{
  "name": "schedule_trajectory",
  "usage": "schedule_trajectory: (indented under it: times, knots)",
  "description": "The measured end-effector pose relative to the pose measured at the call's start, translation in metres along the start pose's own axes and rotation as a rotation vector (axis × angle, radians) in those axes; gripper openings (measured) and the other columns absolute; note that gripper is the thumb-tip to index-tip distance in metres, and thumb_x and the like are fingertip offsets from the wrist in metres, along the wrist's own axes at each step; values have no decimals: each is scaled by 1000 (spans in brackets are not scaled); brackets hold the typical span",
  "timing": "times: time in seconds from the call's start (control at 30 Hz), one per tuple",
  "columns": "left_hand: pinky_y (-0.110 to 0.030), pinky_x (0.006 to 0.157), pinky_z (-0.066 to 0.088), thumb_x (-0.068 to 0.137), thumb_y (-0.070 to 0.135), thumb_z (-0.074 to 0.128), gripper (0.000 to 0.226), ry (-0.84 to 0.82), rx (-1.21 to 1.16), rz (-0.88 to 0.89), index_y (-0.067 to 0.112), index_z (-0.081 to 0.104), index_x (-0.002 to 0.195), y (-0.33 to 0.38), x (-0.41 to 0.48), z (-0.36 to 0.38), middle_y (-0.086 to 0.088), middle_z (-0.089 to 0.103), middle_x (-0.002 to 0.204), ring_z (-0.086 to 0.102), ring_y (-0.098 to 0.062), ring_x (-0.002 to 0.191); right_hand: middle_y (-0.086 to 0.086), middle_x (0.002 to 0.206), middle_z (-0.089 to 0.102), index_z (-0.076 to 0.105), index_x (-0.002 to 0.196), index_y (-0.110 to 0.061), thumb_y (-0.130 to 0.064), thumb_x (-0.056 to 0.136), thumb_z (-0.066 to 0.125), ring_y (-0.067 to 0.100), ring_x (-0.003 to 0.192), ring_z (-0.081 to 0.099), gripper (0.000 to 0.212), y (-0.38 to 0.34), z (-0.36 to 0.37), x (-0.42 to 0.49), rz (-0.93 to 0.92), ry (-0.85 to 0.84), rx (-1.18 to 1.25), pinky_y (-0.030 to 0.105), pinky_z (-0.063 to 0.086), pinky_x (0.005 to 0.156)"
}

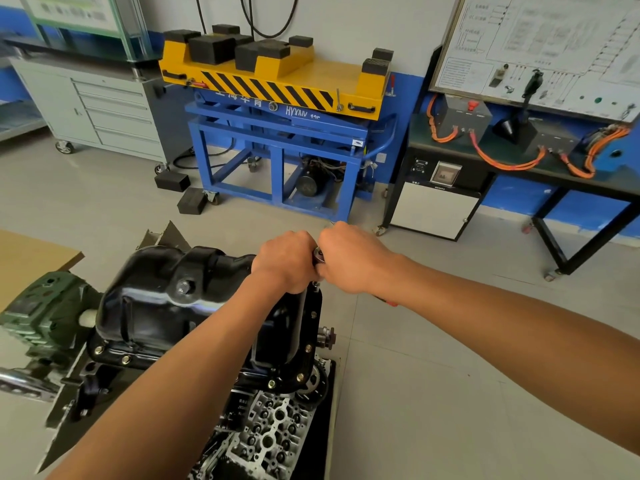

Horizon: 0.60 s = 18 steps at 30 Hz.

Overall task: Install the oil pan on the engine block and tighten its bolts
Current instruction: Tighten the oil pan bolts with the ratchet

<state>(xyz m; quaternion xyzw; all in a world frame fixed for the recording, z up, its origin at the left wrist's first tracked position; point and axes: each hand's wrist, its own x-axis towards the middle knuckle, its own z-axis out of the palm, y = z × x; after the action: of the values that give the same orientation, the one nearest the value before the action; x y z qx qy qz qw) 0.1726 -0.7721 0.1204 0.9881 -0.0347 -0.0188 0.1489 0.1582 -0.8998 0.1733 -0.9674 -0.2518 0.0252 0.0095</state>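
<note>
- The oil pan (149, 299), black and glossy, is sitting on top of the engine block (273, 424), its rim lying flat against the block all the way round the near side.
- Bolts (308, 348) are showing along the pan's rim at the near and right edges.
- Both hands are meeting at the pan's far right corner, just above its edge.
- The left hand (285, 259) is curling tight, knuckles up, over the head end of a wrench (319, 255); the palm is hiding what lies beneath it.
- The right hand (353, 259) is gripping the wrench handle in a closed fist, pressed right against the left hand, with the chrome head peeking out between the two.
- A red tip of the handle (389, 302) is poking out below the right wrist, just past the pan's right edge.
- The left forearm is crossing over the pan's near right side; the right forearm is reaching in from the right, over the floor.
- To the right of the pan, grey tiled floor (433, 341) is stretching open as far as a black bench (519, 161).
- Beyond the pan, a blue lift cart (277, 150) with a yellow top is standing well apart against the wall.
- Two black blocks (172, 181) are lying on the floor by that cart, beyond the pan's far left corner.
- A green machine (45, 306) is crowding close to the pan's left edge.
</note>
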Motion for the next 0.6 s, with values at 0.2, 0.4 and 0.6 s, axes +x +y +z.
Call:
schedule_trajectory:
  times: [0.2,0.4,0.6]
  knots:
    - [-35,63,42,82,24,70,26,-12,11,4,22,49,68,0,0,-2,2,53,70,49,-17,58,19,82,73,65,84,2,0,87,61,29,74,74,6,-6,-10,1,213,-249,397,46,61,72]
    - [-35,64,44,83,11,68,27,-58,29,-4,23,48,69,1,2,-6,0,55,76,56,-25,68,23,85,68,59,91,4,7,89,63,29,69,72,6,-7,-3,-1,436,-272,879,39,63,65]
    - [-35,64,44,82,19,72,26,-88,-17,-2,20,49,71,3,6,-5,1,54,73,55,-22,65,9,80,64,61,90,-4,4,84,63,20,67,65,10,3,9,0,237,-188,434,30,55,53]
